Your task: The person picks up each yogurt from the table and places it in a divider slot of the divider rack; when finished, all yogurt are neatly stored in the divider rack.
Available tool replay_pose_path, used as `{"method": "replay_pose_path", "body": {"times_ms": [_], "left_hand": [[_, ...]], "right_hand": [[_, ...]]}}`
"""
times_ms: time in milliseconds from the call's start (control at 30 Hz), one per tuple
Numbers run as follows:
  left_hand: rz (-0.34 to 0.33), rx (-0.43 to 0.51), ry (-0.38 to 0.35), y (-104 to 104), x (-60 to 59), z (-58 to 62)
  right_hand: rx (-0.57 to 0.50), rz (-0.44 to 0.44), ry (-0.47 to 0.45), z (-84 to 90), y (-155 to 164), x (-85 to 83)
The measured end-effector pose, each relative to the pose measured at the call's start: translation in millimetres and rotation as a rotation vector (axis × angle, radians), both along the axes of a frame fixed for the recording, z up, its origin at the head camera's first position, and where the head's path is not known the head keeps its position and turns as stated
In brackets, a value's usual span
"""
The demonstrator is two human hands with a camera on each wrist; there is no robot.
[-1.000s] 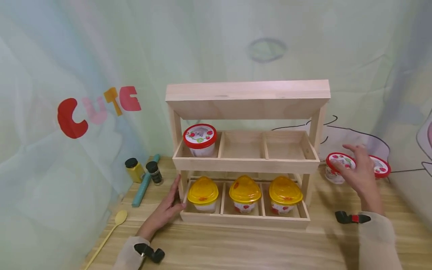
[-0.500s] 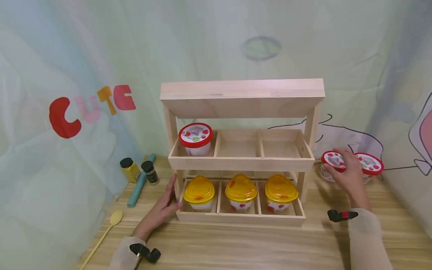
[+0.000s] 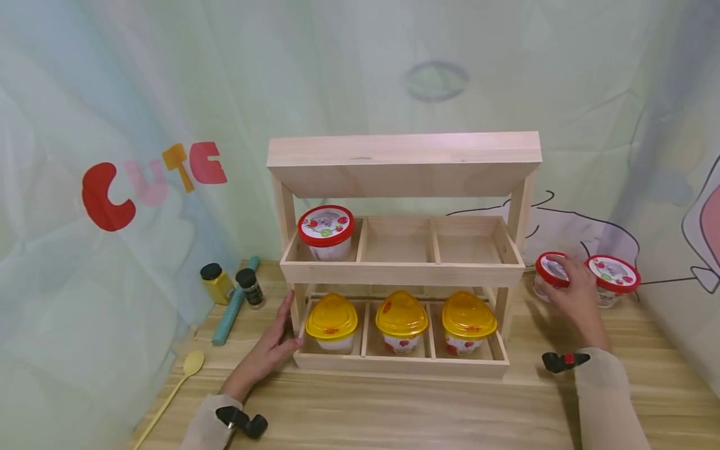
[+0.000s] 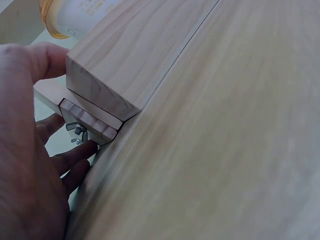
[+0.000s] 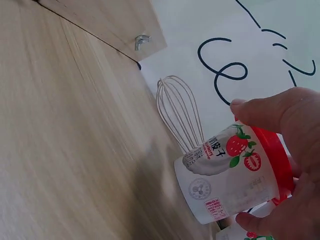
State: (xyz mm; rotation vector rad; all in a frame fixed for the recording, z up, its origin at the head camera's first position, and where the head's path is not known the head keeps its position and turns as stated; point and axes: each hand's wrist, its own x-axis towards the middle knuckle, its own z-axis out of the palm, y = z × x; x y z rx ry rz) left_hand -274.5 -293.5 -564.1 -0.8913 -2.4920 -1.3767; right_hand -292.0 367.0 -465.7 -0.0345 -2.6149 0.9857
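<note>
While a person's left hand (image 3: pixel 274 347) rests with straight fingers against the lower left corner post of a two-tier wooden rack (image 3: pixel 402 170), apparently to steady it, the right hand (image 3: pixel 575 297) closes thumb and fingers around a red-lidded strawberry cup (image 3: pixel 548 274) on the wooden table (image 3: pixel 394 412) just right of the rack. The right wrist view shows the cup (image 5: pixel 235 175) clamped near its lid, a grip that leaves the printed white body exposed and the base free. A second red-lidded cup (image 3: pixel 612 279) stands just right of the held one, and a wire whisk (image 5: pixel 179 112) lies behind them against the backdrop. On the rack's upper tier, a matching red-lidded cup (image 3: pixel 326 231) fills the left compartment; the middle and right compartments hold nothing. All three lower compartments carry yellow-lidded cups (image 3: pixel 402 320). Left of the rack sit a mustard-yellow jar (image 3: pixel 215 282), a small dark-capped spice bottle (image 3: pixel 250 287), a teal stick (image 3: pixel 234 309) and a pale yellow spoon (image 3: pixel 174 390). Red, pink and orange letters spelling "CUTE" (image 3: pixel 153 181) hang on the curtain left of the rack.
</note>
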Motion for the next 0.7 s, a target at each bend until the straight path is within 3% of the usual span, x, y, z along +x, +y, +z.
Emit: {"method": "replay_pose_path", "body": {"times_ms": [167, 233, 700], "left_hand": [[0.024, -0.008, 0.004, 16, 20.7, 31.1], [0.035, -0.024, -0.028, 17, 24.0, 35.4], [0.072, -0.063, -0.066, 22, 27.8, 43.5]], "right_hand": [[0.02, -0.002, 0.018, -1.8, -2, -2.1], [0.019, -0.007, 0.052, -4.4, -4, -2.8], [-0.029, -0.085, 0.151, -18.3, -7, -8.9]]}}
